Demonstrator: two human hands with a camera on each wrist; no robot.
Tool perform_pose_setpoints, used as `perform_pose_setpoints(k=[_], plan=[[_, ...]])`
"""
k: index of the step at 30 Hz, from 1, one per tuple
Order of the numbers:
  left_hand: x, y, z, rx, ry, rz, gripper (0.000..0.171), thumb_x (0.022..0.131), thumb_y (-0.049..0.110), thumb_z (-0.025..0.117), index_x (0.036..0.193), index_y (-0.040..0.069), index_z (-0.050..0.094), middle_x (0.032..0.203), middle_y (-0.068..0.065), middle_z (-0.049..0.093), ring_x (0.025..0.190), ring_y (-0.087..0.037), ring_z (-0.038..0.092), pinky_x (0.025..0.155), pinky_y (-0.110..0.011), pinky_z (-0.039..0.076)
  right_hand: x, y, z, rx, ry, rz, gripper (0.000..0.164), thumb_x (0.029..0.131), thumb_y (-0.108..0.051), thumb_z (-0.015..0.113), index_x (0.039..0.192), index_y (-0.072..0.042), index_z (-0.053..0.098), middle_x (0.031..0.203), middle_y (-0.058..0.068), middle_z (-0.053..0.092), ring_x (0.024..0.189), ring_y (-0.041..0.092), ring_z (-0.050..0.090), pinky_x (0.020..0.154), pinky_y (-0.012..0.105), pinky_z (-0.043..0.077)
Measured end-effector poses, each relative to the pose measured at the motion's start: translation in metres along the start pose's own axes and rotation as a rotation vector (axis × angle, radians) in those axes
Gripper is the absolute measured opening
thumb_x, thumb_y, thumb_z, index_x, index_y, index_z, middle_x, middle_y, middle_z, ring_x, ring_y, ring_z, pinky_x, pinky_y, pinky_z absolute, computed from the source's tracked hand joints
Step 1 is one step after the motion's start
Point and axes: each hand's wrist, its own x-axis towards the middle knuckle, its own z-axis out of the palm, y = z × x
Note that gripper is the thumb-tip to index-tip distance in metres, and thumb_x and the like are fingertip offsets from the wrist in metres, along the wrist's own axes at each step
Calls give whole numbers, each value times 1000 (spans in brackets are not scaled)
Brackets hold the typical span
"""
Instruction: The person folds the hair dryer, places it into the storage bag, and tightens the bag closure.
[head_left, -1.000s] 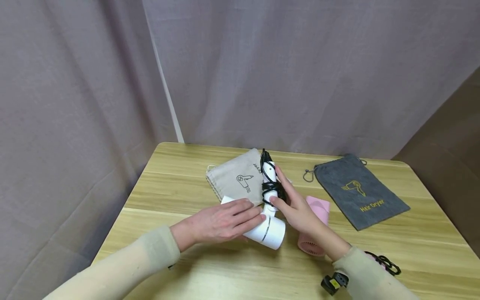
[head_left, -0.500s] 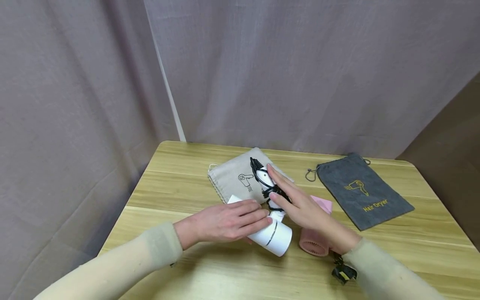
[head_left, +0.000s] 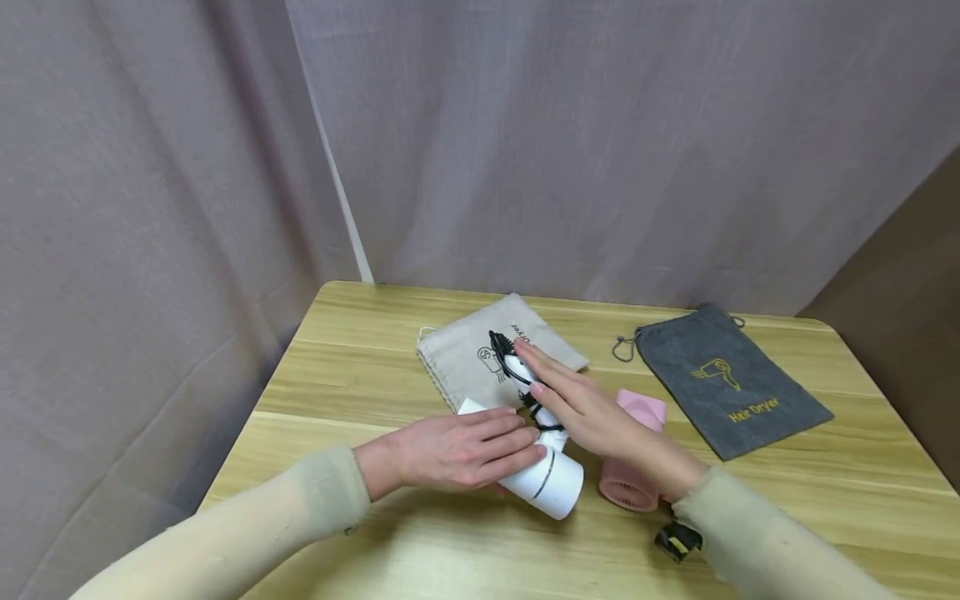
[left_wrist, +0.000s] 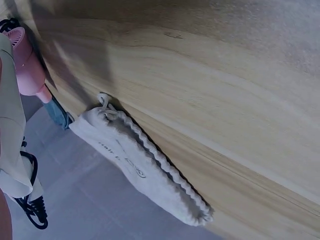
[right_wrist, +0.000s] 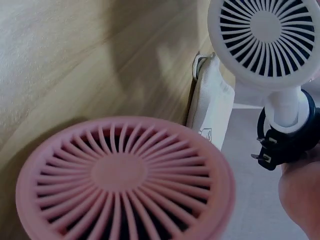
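A white hair dryer [head_left: 551, 483], its handle wound with a black cord, is held tilted over the table. My left hand [head_left: 453, 450] grips its barrel from the left, fingers over the top. Along the right side of the handle lies my right hand [head_left: 585, 404], its fingers extended and the thumb touching the front. The right wrist view shows the vented end of the white hair dryer [right_wrist: 265, 27] and a black plug [right_wrist: 270, 150] tucked against the handle. Behind the dryer lies a beige drawstring bag [head_left: 468, 333] printed with a dryer outline.
A pink hair dryer [head_left: 630, 483] lies by my right forearm, vented end toward me. Its black plug [head_left: 678, 540] sits close to the right sleeve. Further right is a dark grey drawstring bag [head_left: 727, 392] marked "Hair Dryer". Curtains [head_left: 600, 150] hang behind the wooden table [head_left: 337, 350].
The white dryer's handle has swung leftward, from nearly upright to leaning left over the beige bag. My right hand has moved left with it, fingers straightening. My left hand keeps its grip on the barrel.
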Motion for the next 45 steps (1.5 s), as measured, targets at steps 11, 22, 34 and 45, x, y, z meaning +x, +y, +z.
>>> perform_pose_setpoints(k=[11,22,34,45], plan=[[-2,-6,-1,3,-19,22,47,108,25,53,149,4,57,146,-12,63,134,-25,61,122,-41,45,4,-5,-1,1,-62,-117,52,115,-18,47,166,-13,39,173,4,33,158,28,34,130,44,28],[-7,-6,-1,17,-3,22,45,111,24,48,151,6,57,150,-11,61,139,-24,59,124,-41,42,4,-8,-3,48,-138,-103,52,114,-21,49,165,-17,41,172,1,36,158,24,34,129,45,30],[-11,-7,1,-18,-42,-32,47,110,25,52,152,4,56,151,-13,60,142,-25,57,125,-42,40,12,-5,-4,88,-146,-58,55,113,-23,52,166,-14,38,174,3,30,160,26,28,129,55,26],[-9,8,11,-42,-69,-31,57,108,46,56,150,7,58,147,-8,63,136,-21,60,123,-38,43,-20,7,-17,-19,-98,23,63,112,-30,56,169,-18,33,175,4,27,159,32,32,126,58,30]])
